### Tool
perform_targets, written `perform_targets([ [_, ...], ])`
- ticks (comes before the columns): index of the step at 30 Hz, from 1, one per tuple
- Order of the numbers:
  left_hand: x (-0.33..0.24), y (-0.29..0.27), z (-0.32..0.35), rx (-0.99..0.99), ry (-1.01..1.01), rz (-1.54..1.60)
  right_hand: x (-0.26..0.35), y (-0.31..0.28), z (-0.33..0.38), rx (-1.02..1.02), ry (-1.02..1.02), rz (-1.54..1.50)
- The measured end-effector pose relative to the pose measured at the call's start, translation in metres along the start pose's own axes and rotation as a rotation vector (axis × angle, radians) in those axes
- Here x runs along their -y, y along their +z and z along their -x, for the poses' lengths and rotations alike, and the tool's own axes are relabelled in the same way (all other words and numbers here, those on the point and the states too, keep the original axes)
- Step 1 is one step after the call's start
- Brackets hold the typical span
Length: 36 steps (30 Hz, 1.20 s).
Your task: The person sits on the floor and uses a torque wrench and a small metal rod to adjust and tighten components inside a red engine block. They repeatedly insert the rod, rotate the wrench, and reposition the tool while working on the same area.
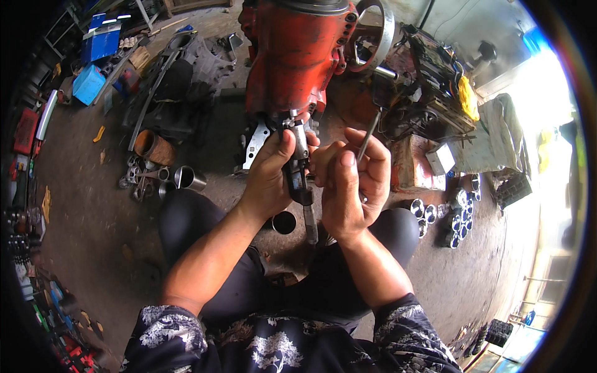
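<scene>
Centre frame, my left hand (270, 168) clamps a metal tool (301, 163) under the red engine block (295, 53); my right hand (351, 183) pinches a thin rod (368, 135) (best kept steady, I judge).

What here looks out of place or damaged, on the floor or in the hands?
Nothing looks broken. The floor is cluttered: metal cylinders and small parts lie loose beside the red engine block. The left hand holds a caliper-like tool and the right hand a thin rod, both in a firm grip.
</scene>
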<state>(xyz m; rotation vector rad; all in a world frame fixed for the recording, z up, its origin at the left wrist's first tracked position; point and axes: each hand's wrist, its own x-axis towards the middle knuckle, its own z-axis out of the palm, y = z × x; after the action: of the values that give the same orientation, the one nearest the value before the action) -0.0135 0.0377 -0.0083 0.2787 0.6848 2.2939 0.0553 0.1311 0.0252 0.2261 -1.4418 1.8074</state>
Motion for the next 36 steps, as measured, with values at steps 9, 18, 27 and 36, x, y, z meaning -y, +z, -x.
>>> perform_targets([
  [9, 0.0, -0.007, -0.002, 0.129, 0.027, 0.039, 0.005, 0.001, -0.008, -0.009, 0.004, -0.054],
  [18, -0.01, -0.005, 0.003, 0.198, 0.055, -0.018, 0.015, 0.005, 0.003, 0.094, -0.093, 0.115],
  [27, -0.012, -0.007, 0.002, 0.225, 0.012, 0.027, 0.018, 0.0, 0.004, 0.315, -0.218, 0.236],
  [36, -0.015, -0.005, 0.001, 0.206, 0.048, -0.116, 0.019, -0.003, 0.003, 0.219, -0.214, 0.181],
])
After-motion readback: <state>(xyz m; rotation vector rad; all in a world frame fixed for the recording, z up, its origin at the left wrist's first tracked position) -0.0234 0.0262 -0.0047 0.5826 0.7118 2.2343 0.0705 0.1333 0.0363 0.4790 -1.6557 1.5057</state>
